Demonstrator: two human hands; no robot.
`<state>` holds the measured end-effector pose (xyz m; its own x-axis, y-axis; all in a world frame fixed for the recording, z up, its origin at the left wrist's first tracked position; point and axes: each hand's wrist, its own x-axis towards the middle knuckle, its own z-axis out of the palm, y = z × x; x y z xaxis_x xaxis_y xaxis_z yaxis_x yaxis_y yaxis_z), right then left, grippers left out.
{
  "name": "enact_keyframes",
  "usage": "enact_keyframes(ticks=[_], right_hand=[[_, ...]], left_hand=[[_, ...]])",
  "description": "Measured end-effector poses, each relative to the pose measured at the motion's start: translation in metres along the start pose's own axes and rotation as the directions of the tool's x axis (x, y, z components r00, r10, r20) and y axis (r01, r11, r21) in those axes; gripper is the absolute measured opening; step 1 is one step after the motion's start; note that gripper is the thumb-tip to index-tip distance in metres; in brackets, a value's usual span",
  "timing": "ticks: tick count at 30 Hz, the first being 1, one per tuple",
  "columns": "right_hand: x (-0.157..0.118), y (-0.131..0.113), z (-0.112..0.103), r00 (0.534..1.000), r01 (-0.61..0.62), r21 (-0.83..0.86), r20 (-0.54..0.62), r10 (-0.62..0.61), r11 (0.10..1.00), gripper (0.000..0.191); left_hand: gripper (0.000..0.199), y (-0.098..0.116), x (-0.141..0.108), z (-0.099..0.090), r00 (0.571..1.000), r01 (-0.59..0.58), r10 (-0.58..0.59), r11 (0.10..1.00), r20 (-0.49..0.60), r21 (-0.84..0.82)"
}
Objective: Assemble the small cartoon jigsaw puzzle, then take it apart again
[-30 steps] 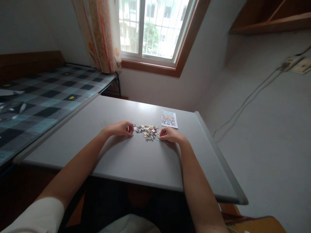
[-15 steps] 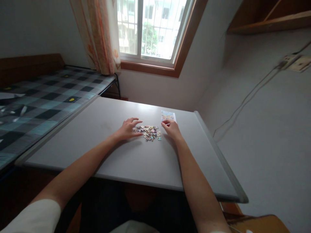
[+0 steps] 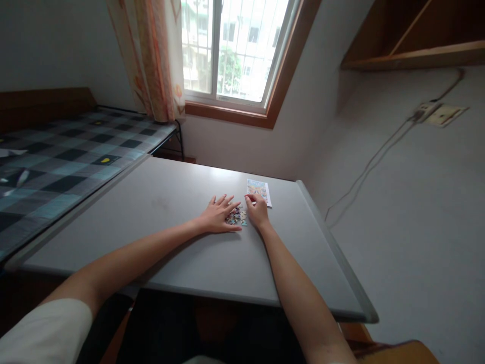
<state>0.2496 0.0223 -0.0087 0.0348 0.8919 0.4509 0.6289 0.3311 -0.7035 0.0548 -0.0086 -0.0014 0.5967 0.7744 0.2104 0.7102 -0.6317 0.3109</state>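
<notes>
A small heap of jigsaw puzzle pieces [image 3: 235, 216] lies on the grey table. My left hand [image 3: 219, 215] rests over the heap's left side, fingers spread, covering many of the pieces. Just right of the heap is my right hand [image 3: 258, 211], thumb and fingers drawn together in a pinch; whatever is between the fingertips is too small to make out. Behind that hand a printed picture sheet [image 3: 259, 188] with a white edge lies flat, partly hidden by the fingers.
The table [image 3: 182, 258] stands beside a bed with a checked cover [image 3: 83, 146]. Beyond it are a window [image 3: 235, 55] and an orange curtain [image 3: 151, 60]. On the right wall hang a wooden shelf [image 3: 413, 56] and a socket with a cable [image 3: 426, 112].
My left hand has moved right, from the heap's left edge onto the pieces, its fingers spreading. My right hand stays pinched near the sheet. The view has shifted slightly.
</notes>
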Motion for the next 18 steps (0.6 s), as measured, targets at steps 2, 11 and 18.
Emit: enact_keyframes(ticks=[2,11,18], right_hand=[[0.001,0.001,-0.001,0.998,-0.009,0.027,-0.066,0.011,1.0,0.028],[0.006,0.006,-0.004,0.993,-0.019,0.044,-0.118,0.024,0.999,0.027],[0.014,0.014,0.002,0.985,0.055,0.061,-0.167,-0.044,0.997,0.026]], left_hand=[[0.093,0.004,0.008,0.003,1.0,-0.019,0.019,1.0,0.002,-0.006],[0.029,0.01,0.022,0.011,0.984,-0.128,0.113,0.986,-0.138,-0.104],[0.028,0.002,0.026,0.012,0.968,-0.045,0.041,0.999,-0.246,-0.01]])
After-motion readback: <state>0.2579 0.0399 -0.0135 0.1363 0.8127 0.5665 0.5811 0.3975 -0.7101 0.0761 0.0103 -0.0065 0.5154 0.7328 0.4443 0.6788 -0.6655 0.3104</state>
